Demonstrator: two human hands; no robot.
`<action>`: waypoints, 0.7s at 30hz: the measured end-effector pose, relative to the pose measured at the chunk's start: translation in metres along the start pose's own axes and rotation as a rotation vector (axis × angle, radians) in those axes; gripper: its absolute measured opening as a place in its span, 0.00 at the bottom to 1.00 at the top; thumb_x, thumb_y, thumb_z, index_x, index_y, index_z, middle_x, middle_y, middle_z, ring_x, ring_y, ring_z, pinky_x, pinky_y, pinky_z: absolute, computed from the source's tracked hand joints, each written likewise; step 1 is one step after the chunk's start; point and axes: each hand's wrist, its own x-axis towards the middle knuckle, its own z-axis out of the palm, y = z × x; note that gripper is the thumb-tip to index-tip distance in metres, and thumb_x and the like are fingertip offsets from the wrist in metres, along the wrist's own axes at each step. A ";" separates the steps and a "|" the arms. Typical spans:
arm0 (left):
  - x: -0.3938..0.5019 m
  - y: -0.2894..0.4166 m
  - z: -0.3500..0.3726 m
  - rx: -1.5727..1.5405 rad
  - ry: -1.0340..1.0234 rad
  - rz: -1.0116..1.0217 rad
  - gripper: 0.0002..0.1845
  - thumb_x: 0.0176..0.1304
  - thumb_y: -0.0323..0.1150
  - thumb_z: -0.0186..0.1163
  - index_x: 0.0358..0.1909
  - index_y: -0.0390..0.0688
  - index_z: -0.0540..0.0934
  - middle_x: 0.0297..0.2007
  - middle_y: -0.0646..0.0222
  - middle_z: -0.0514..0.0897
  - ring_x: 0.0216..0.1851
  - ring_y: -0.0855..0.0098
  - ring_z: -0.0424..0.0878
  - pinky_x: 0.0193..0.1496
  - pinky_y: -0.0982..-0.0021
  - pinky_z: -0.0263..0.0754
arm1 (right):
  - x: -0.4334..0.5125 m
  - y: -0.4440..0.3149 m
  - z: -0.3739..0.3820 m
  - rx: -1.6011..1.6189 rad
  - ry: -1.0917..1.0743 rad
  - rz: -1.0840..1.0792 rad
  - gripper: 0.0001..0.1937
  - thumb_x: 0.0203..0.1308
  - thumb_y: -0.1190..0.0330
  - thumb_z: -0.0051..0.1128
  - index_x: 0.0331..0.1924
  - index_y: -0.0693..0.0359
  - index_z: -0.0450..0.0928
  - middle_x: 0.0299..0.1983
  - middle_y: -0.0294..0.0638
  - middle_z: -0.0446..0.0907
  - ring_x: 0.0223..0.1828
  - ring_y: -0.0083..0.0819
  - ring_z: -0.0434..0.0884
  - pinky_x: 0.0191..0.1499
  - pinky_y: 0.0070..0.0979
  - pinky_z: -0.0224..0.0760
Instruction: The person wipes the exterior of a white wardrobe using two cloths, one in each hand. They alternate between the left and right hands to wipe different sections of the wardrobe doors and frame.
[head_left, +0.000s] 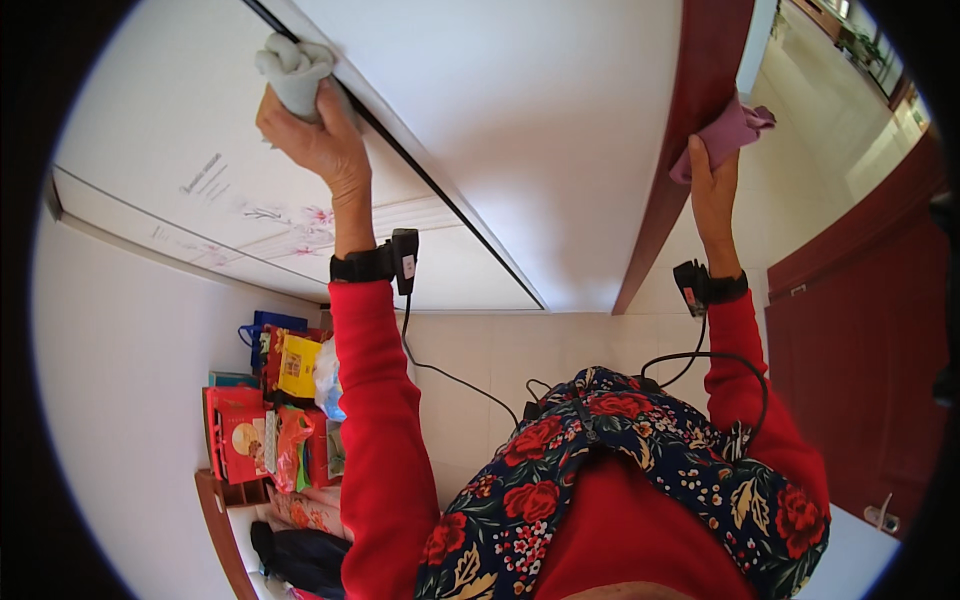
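My left hand (319, 146) grips a bunched pale grey cloth (296, 75), held against the black edge strip of a white sliding wardrobe door (172, 97) printed with pink flowers. In my right hand (716, 191) is a folded purple cloth (724, 139), which lies against the dark red wooden door frame (697, 82). Between the two hands stretches a plain white wall (540, 112). Each wrist wears a black strap with a small device and a cable.
A dark red door (847, 360) with a metal handle (883, 517) stands at the right. Gift bags and boxes (244, 435) are piled at the lower left, above a bed's wooden headboard (221, 525). Pale floor tiles (465, 375) run through the doorway.
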 end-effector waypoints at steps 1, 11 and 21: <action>-0.002 -0.005 0.000 0.010 0.027 -0.010 0.15 0.56 0.23 0.58 0.47 0.34 0.74 0.42 0.58 0.76 0.45 0.58 0.70 0.49 0.61 0.62 | -0.005 0.006 0.000 -0.004 0.013 -0.003 0.15 0.67 0.65 0.55 0.48 0.69 0.69 0.39 0.42 0.75 0.39 0.28 0.73 0.46 0.25 0.69; -0.009 -0.012 -0.007 0.091 0.004 -0.145 0.19 0.56 0.24 0.59 0.51 0.35 0.72 0.47 0.60 0.75 0.49 0.59 0.67 0.56 0.60 0.60 | -0.021 0.015 -0.004 -0.003 -0.071 0.081 0.14 0.69 0.65 0.51 0.50 0.67 0.68 0.39 0.38 0.74 0.39 0.26 0.72 0.46 0.23 0.67; -0.036 -0.001 -0.009 0.118 0.047 -0.288 0.19 0.53 0.23 0.59 0.50 0.36 0.73 0.45 0.58 0.74 0.49 0.58 0.67 0.56 0.59 0.60 | -0.014 0.001 0.009 -0.009 -0.083 0.058 0.15 0.70 0.65 0.48 0.53 0.66 0.66 0.39 0.37 0.72 0.40 0.24 0.70 0.48 0.22 0.66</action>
